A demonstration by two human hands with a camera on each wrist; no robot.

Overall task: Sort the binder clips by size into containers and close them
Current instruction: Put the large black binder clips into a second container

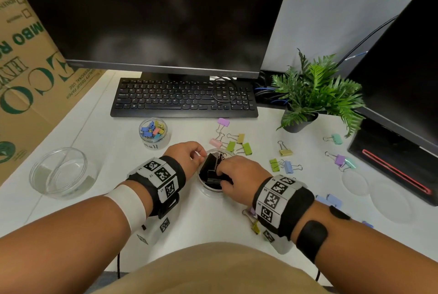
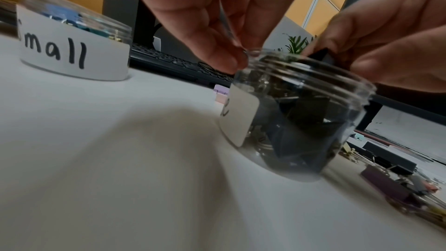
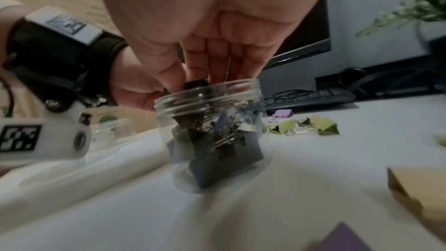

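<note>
A clear jar (image 1: 210, 191) half full of large black binder clips stands on the desk in front of me. One black binder clip (image 1: 211, 163) sticks up out of its mouth. My left hand (image 1: 200, 156) pinches that clip's wire handle at the jar's rim (image 2: 313, 75). From the other side my right hand (image 1: 222, 171) grips the clip's black body (image 3: 196, 84) with curled fingers. A second jar labelled "small" (image 1: 153, 131) holds several small coloured clips. Several medium coloured clips (image 1: 239, 145) lie loose behind and to the right of the jar.
An empty clear jar (image 1: 62, 173) stands at the left. Two clear lids (image 1: 354, 183) lie at the right, in front of a monitor base. A keyboard (image 1: 183, 97), a potted plant (image 1: 308, 94) and a cardboard box (image 1: 28, 75) border the space.
</note>
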